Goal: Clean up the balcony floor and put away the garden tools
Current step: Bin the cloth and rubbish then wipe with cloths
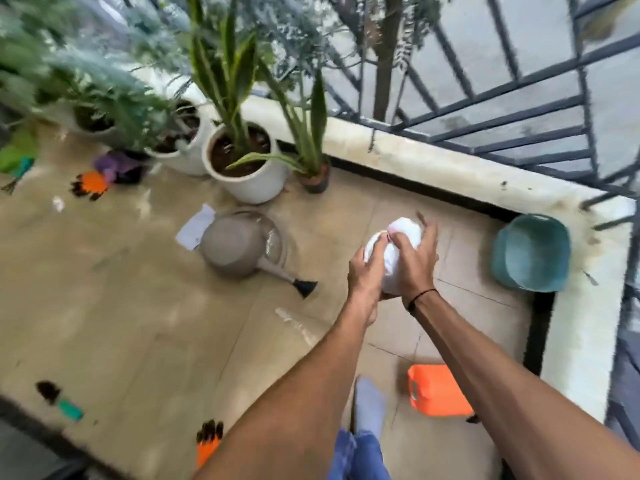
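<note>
Holding a white bag [394,251] above the balcony floor [138,289], we grip it with left hand [367,271] and right hand [414,258], fingers clamped round it. Seemingly half-tied, it could slip and spill near the watering can [239,247].

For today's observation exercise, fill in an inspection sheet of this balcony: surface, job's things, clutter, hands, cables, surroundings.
Surface: beige tiled floor, blurred by motion.
Job's things: grey watering can on its side; orange claw gloves and on the floor; teal basin on the ledge.
Clutter: paper scrap; orange container.
Hands: left hand and right hand both grip a white bundle.
Cables: nothing seen.
Surroundings: potted plants; dark railing.
</note>
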